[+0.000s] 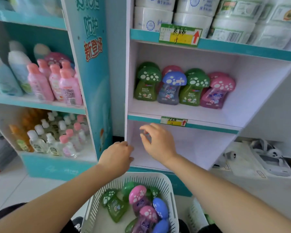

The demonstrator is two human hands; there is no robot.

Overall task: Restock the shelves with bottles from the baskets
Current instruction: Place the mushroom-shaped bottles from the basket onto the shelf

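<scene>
Hovering by the lower shelf (pixel 195 148), right hand (pixel 158 143) spreads empty; left hand (pixel 115 156) curls, grasp hidden.

Light is bright, even and diffuse, with no hard glare. The white shelf walls (pixel 242 84) above and right of the fingers (pixel 147 126) are nearly washed out. A faint shade lies under the shelf board (pixel 208 127) just above the fingers. The fingers themselves smear slightly, and the pink bottles (pixel 65 84) far to their left are blurred. Wide-angle bending bows straight lines outward at the frame edges. The basket (pixel 146 173) below the fingers reads sharper.
</scene>
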